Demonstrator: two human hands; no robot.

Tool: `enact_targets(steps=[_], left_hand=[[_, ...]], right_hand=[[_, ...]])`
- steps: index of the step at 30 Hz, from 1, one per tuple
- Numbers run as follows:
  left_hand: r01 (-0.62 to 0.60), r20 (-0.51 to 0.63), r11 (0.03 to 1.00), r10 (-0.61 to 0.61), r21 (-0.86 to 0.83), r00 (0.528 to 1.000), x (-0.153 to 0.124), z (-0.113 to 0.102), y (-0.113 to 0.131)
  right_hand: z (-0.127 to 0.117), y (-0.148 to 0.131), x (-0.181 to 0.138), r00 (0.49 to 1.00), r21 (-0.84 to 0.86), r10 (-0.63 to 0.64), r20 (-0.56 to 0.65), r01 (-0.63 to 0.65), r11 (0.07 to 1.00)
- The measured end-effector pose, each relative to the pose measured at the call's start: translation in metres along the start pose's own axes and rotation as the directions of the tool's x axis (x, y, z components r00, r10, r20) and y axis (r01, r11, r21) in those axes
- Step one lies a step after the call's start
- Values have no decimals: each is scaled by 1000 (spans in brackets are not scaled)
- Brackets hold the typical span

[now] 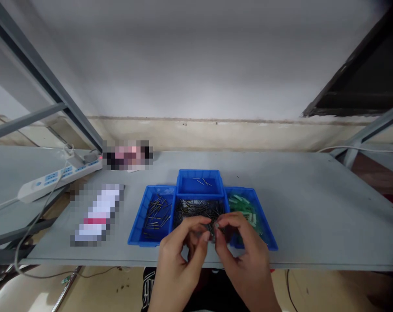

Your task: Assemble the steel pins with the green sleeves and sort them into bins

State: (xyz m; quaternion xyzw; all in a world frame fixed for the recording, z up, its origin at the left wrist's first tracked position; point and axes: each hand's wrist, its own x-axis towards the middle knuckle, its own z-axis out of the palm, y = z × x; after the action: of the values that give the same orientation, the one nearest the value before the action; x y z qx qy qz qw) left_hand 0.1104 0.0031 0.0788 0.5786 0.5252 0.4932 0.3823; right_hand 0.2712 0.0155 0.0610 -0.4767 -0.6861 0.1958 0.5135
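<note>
So both hands are working close together at the front edge of the table [313, 199], fingertips nearly meeting over the near end of the middle tray [199, 197]. The right hand [216, 226] is pinching a tiny greyish bit [217, 225] between thumb and forefinger; it's way too small to make out what it is. The left hand [185, 249] is curling in just beside it, thumb and forefinger bending toward the bit. Can't tell whether that one's gripping anything, since the inside of it is hiding in shadow.

Four blue trays are sitting bunched up here. The middle one is holding a dense pile of dark, thin pins [191, 208], and the hands are covering its near part. The left tray [137, 216] is holding a looser scatter of similar pins, some showing a brassy tint. The back tray [183, 185] is sitting right behind the middle one, with just a few pins lying in it. The right tray [264, 221] is holding clear-greenish pieces [248, 216], and the right hand is partly blocking it.

Off to the left, a pixelated slab [100, 216] is lying on the table, and another pixelated thing [128, 156] is sitting farther back near the wall [196, 65]. A white power strip [30, 190] is lying at far left with a plug [76, 160] in it. Grey metal posts are slanting up on both sides, and dark clothing with white print [148, 286] is showing below the table edge.
</note>
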Motion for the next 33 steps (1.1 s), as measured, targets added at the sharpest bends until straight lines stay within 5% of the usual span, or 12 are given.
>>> enact_targets(steps=[9,21,33], left_hand=[[-49,-23,992,47,-120,999,3,11,-8],[-93,-54,992,89,-88,995,3,11,-13],[-15,-44,990,9,-140,999,4,15,-13]], right_hand=[[10,-5,-13,990,120,83,-116,-69,990],[17,-9,-3,996,372,81,-26,-65,926],[8,-7,0,996,252,24,-84,-3,968]])
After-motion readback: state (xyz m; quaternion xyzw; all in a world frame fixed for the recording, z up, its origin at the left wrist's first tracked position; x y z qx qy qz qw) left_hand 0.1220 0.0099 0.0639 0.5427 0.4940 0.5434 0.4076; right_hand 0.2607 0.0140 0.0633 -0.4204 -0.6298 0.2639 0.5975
